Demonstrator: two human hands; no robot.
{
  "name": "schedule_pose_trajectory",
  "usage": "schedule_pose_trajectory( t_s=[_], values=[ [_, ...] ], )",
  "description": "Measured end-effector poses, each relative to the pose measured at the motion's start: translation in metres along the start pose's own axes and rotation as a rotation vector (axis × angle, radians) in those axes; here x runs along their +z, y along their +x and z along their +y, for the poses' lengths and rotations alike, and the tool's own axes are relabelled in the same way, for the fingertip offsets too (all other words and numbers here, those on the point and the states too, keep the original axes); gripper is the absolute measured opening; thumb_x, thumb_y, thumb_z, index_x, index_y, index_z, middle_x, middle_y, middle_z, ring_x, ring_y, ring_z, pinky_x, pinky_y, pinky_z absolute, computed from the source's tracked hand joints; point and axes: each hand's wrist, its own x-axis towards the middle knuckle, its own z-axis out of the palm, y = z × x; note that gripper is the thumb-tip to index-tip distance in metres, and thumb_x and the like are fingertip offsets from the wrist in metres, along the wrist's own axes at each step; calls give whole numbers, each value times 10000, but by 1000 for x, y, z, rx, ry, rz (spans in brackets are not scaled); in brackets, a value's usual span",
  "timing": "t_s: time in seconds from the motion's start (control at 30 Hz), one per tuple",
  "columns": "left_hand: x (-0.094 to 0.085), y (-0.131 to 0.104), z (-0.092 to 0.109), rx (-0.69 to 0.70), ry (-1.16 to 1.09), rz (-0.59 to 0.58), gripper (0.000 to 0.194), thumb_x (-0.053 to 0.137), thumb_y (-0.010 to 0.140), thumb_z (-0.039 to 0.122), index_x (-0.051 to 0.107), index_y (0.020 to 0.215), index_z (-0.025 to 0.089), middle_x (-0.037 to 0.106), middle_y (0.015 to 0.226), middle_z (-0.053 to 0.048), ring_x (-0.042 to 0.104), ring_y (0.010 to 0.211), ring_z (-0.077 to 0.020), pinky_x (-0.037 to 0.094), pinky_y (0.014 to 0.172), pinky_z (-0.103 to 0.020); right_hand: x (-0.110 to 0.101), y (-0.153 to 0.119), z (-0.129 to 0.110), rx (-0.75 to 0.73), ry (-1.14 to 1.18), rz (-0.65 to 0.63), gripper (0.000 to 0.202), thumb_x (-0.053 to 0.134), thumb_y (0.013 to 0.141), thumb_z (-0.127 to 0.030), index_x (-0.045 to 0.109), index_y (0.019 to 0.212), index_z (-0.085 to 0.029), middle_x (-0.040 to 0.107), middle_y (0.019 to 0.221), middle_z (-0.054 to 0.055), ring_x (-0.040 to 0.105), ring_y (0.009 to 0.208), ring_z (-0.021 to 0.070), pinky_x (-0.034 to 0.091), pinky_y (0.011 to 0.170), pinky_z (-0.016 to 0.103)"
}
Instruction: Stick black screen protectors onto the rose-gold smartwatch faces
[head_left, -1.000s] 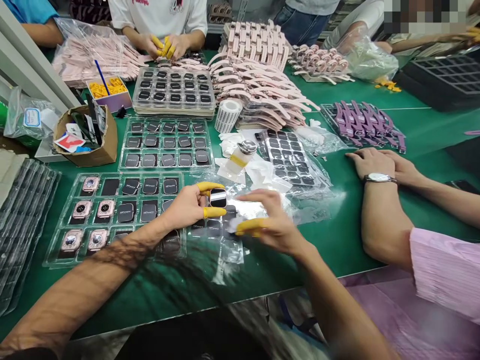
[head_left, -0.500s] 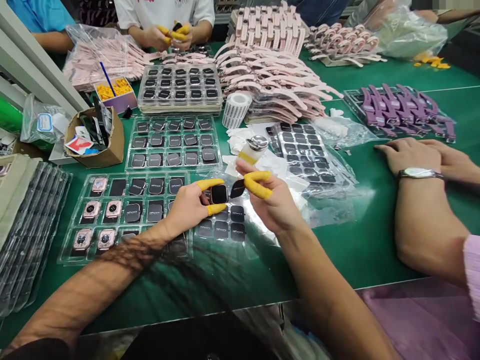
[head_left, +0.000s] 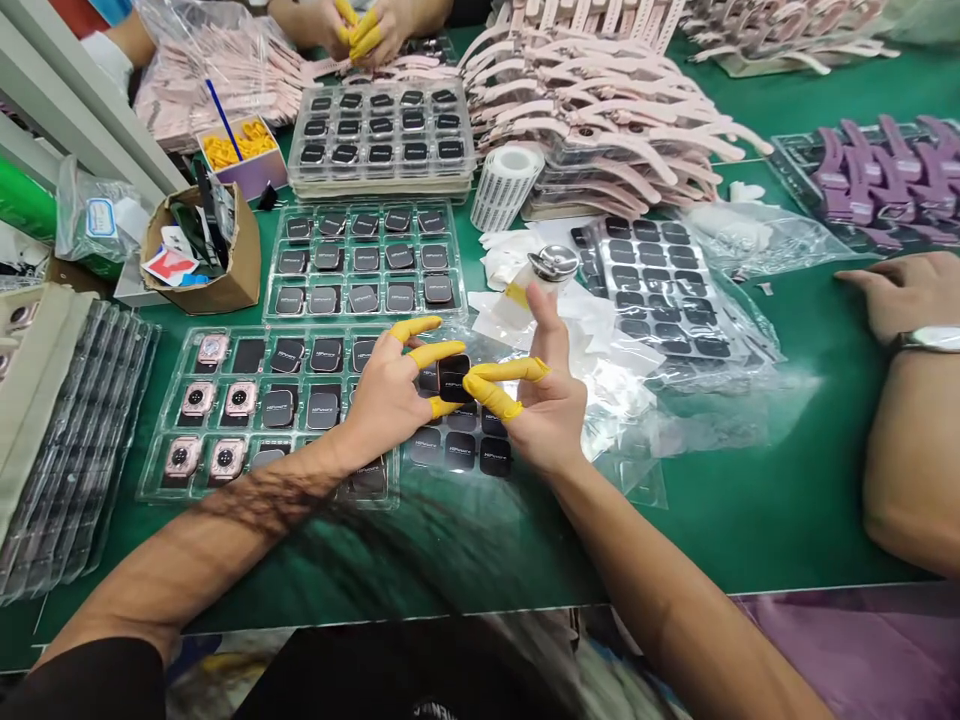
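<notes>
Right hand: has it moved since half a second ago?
Yes. Judged against the metal-topped bottle, the right hand has moved left, its fingertips now at the watch face.

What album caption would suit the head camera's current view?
Left hand and right hand, in yellow finger cots, meet at a square watch face beside a clear tray of watches.

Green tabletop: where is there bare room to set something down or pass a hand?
Bare green tabletop lies between the left forearm and right forearm, and from there to the neighbour's watch-wearing arm. Left, centre and far side are crowded: clear plastic trays, white papers, pale pink straps.
</notes>
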Motion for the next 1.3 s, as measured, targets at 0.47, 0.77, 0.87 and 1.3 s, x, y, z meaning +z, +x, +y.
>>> schedule_pose_trajectory(
  t_s=[0.47, 0.77, 0.87, 1.3],
  values=[
    [-1, 2, 6, 13, -2, -18, 514, 932, 745, 279, 761, 1229, 254, 618, 1445, -101, 645, 1153, -248, 579, 1066, -489, 2, 0, 7, -39, -72, 52, 148, 814, 855, -230, 817, 878, -376, 382, 1707, -161, 140, 1679, 271, 92, 1392, 567],
    [-2, 1, 7, 52, -45, 3, 537, 950, 737, 278, 757, 1237, 238, 628, 1433, -106, 634, 1156, -247, 563, 1081, -483, 2, 0, 10, -39, -93, 70, 76, 808, 873, -292, 803, 880, -368, 409, 1687, -172, 187, 1670, 279, 116, 1375, 612],
    [-1, 1, 7, 34, -50, -10, 530, 946, 742, 278, 755, 1236, 253, 629, 1436, -96, 634, 1189, -254, 556, 1097, -484, 2, 0, 11, -26, -94, 71, 68, 812, 868, -313, 798, 857, -379, 417, 1674, -197, 203, 1666, 287, 138, 1369, 628],
    [-1, 1, 7, 28, -62, -36, 520, 931, 757, 269, 763, 1248, 248, 633, 1432, -110, 641, 1188, -267, 564, 1084, -466, 1, -1, 14, -34, -82, 75, 40, 821, 878, -350, 810, 895, -385, 463, 1652, -161, 234, 1657, 298, 170, 1367, 636]
  ],
)
